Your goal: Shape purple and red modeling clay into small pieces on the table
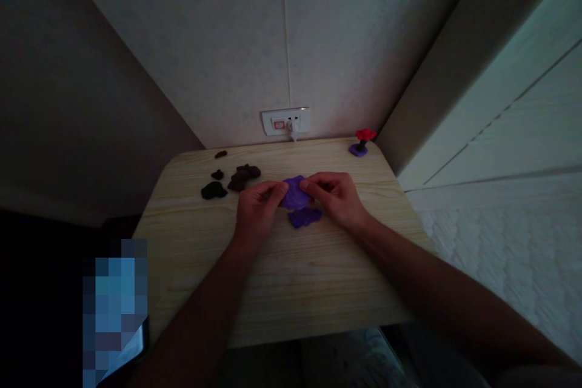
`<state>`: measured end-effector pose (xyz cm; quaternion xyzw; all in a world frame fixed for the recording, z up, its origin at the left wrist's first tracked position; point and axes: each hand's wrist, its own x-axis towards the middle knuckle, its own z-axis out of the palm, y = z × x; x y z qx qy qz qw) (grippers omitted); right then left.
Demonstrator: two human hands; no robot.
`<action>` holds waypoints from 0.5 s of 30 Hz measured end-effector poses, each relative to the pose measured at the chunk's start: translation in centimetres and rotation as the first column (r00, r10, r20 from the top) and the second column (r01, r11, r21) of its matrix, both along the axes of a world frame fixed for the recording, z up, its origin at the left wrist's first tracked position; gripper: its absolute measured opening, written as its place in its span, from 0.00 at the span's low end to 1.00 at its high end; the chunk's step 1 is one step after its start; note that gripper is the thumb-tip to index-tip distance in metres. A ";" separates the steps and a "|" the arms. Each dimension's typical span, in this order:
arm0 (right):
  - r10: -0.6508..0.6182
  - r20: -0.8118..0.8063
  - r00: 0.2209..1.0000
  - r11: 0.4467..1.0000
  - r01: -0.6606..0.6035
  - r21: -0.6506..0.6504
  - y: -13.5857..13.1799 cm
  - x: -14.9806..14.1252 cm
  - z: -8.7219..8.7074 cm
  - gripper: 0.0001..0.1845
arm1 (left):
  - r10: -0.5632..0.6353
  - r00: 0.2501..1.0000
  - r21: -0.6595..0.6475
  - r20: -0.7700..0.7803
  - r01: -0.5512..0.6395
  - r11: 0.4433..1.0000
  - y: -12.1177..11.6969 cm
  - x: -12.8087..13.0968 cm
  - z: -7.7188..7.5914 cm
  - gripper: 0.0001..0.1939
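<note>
Between both hands, a flattened piece of purple modelling clay (296,193) is held just above the table. My left hand (258,209) pinches its left edge between thumb and fingers. On the opposite edge, my right hand (335,197) grips it the same way. A second, darker-looking purple clay lump (304,217) lies on the wood right below the held piece. Left of my left hand sit brown clay lumps (244,177), a flat black clay piece (213,190) and a smaller black bit (217,174).
A small brown piece (220,154) lies near the back edge of the wooden table (291,291). At the back right stands a red clay flower (365,134) on a purple base (358,150). A wall socket (285,122) with a plug is behind the table; a bed surface (495,254) adjoins at right.
</note>
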<state>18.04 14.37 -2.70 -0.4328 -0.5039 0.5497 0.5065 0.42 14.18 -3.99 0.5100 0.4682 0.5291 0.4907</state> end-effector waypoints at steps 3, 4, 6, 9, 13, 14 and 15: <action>-0.029 -0.029 0.999 0.999 0.030 0.017 0.0 0.0 0.1 0.20 | -0.099 0.985 -0.111 0.144 0.116 0.987 -0.1 0.4 -0.1 0.14; -0.033 -0.036 0.999 0.999 0.033 0.017 -0.1 0.0 0.1 0.19 | -0.119 0.979 -0.137 0.165 0.143 0.980 -0.1 0.6 -0.1 0.15; -0.039 -0.041 0.998 0.999 0.040 0.010 -0.1 -0.2 0.0 0.19 | -0.138 0.978 -0.160 0.158 0.164 0.973 -0.3 0.7 0.1 0.15; -0.016 -0.043 0.999 1.000 0.015 -0.017 -0.2 -0.5 -0.1 0.21 | -0.122 0.984 -0.151 0.130 0.141 0.978 -0.4 0.7 0.5 0.12; 0.073 -0.020 0.997 0.997 -0.073 -0.022 -0.4 -0.6 -0.1 0.22 | -0.085 0.992 -0.117 0.089 0.095 0.989 -0.5 0.5 0.7 0.10; 0.080 -0.008 0.997 0.997 -0.080 -0.010 -0.5 -0.6 -0.1 0.23 | -0.095 0.993 -0.110 0.073 0.102 0.989 -0.5 0.4 0.7 0.10; 0.075 0.000 0.997 0.997 -0.075 0.006 -0.5 -0.6 -0.1 0.23 | -0.116 0.992 -0.104 0.057 0.121 0.987 -0.5 0.4 0.7 0.10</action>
